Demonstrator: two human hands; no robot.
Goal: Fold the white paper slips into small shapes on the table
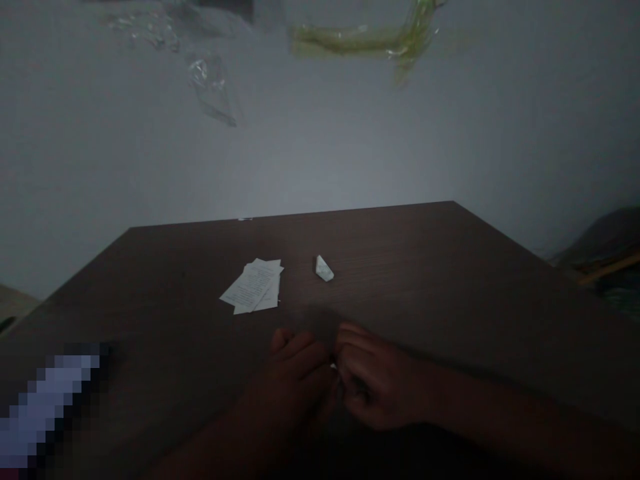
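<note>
A small white scrap [333, 366] is held closely pinched by the fingers [353, 353] of the left hand [293, 380] and right hand [377, 383] (the grip is dim) over the dark wooden bench [400, 267]; printed paper slips [253, 287] and a white wedge-shaped piece [324, 269] are seen beyond.

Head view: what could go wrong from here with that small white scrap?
The white scrap between the left hand and right hand is tiny and mostly hidden in dim light, so it could slip away unseen. The loose papers lie unweighted nearby and might get brushed out of place.
</note>
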